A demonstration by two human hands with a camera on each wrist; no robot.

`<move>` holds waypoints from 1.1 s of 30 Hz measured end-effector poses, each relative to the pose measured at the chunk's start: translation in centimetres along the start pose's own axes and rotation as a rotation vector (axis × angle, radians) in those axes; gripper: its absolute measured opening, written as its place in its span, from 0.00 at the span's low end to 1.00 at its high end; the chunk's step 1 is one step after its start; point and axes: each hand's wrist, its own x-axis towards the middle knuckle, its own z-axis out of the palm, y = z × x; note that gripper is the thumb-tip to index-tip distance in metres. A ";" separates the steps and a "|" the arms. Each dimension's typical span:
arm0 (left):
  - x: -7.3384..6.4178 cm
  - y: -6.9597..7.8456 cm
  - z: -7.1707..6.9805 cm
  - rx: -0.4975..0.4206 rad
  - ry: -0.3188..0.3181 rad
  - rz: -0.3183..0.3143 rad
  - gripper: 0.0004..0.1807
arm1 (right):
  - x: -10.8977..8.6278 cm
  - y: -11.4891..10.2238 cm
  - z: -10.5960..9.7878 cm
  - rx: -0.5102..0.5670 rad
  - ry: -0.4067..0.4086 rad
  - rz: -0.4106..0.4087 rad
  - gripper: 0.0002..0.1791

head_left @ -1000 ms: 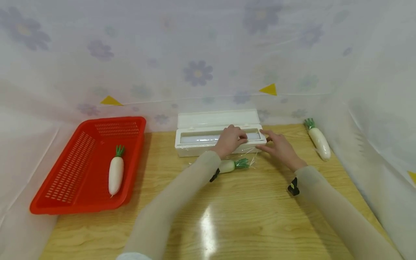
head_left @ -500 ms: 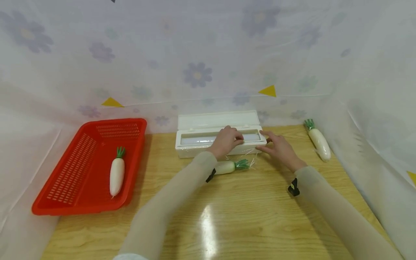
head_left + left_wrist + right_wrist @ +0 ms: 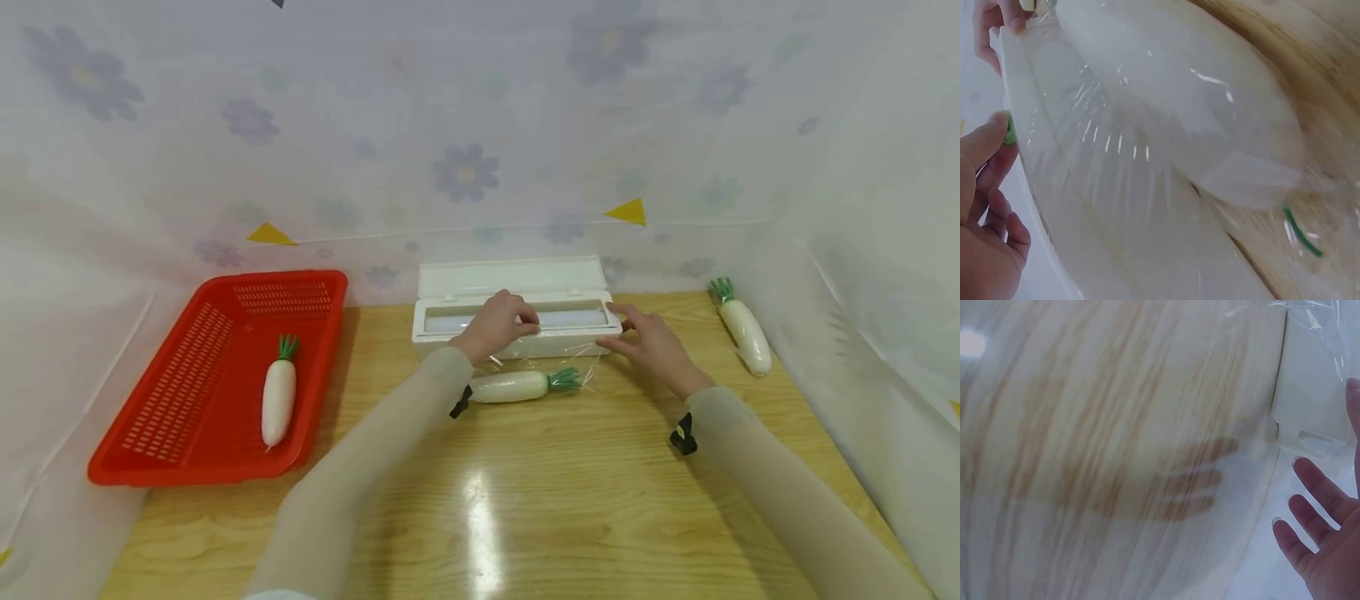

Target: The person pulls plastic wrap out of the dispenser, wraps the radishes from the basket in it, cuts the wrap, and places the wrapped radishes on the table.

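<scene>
A white cling film dispenser (image 3: 558, 345) with its lid raised stands at the back of the table, a roll (image 3: 573, 319) inside. My left hand (image 3: 491, 327) reaches over its middle, thumb and finger pinching a small green slide cutter (image 3: 1010, 132) on the dispenser's edge. My right hand (image 3: 654, 350) holds the dispenser's right end between thumb and index finger, the other fingers (image 3: 1317, 481) spread beside it. Clear cling film (image 3: 1116, 194) runs down the dispenser's front to a white daikon (image 3: 512, 387) with green stalks, lying along it and covered in film. My left wrist hides its tip.
On the left stands a red perforated basket (image 3: 339, 317) with an unwrapped daikon (image 3: 279, 402) inside. Another daikon (image 3: 745, 335), wrapped in film, lies at the table's right edge. A flower-patterned curtain (image 3: 465, 171) hangs close behind the dispenser.
My left hand has slid leftward along the dispenser's edge, uncovering more of the daikon in front. My right hand stays at the right end. The view has shifted slightly.
</scene>
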 end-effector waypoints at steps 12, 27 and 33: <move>-2.3 -2.1 -1.2 -0.003 0.013 -0.033 0.08 | -0.2 0.0 0.2 0.018 0.002 -0.002 0.43; -4.7 -4.5 -3.5 0.008 -0.013 -0.046 0.07 | -0.2 -0.3 0.0 0.018 0.007 0.003 0.43; -5.5 -5.3 -4.1 0.026 -0.002 -0.049 0.07 | -0.2 -0.4 -0.2 0.009 -0.009 0.005 0.43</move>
